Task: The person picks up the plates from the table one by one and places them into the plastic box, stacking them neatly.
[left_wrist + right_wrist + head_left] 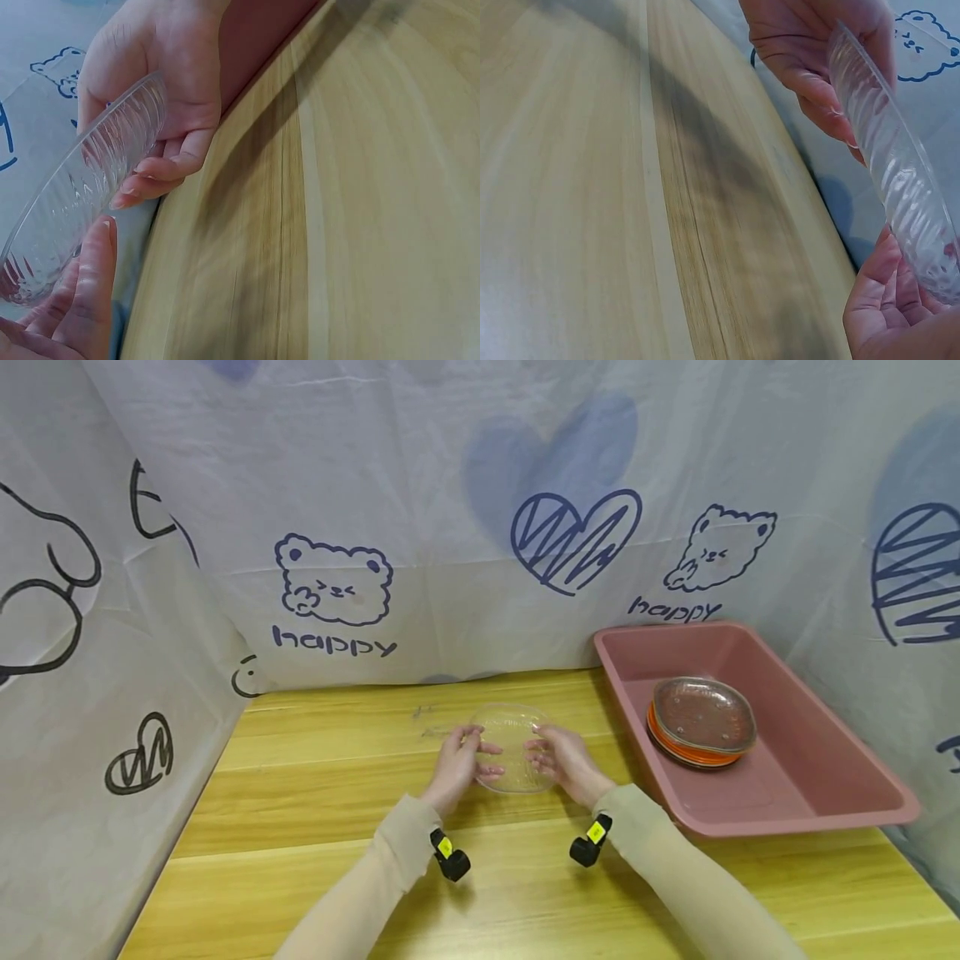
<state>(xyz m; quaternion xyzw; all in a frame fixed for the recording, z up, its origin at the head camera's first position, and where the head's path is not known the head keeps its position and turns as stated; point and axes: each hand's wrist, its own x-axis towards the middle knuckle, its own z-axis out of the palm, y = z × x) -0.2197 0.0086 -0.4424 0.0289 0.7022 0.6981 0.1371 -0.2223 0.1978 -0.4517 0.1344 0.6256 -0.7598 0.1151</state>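
Note:
Both hands hold a clear ribbed shallow dish (514, 739) above the table in the head view. My left hand (456, 763) grips its left side, thumb by the rim and fingers under it. On the opposite side my right hand (570, 762) holds the rim the same way, fingers spread beneath. The left wrist view shows the dish (90, 180) edge-on and tilted, its ribbed wall between the two hands. In the right wrist view, fingertips press the underside of the dish (892, 172).
A pink plastic tub (813, 781) stands on the right of the wooden table (315, 802). Inside it sits a stack of dishes (703, 714), a clear one on top and orange ones below. A printed white cloth (442, 527) hangs behind the table and along its sides.

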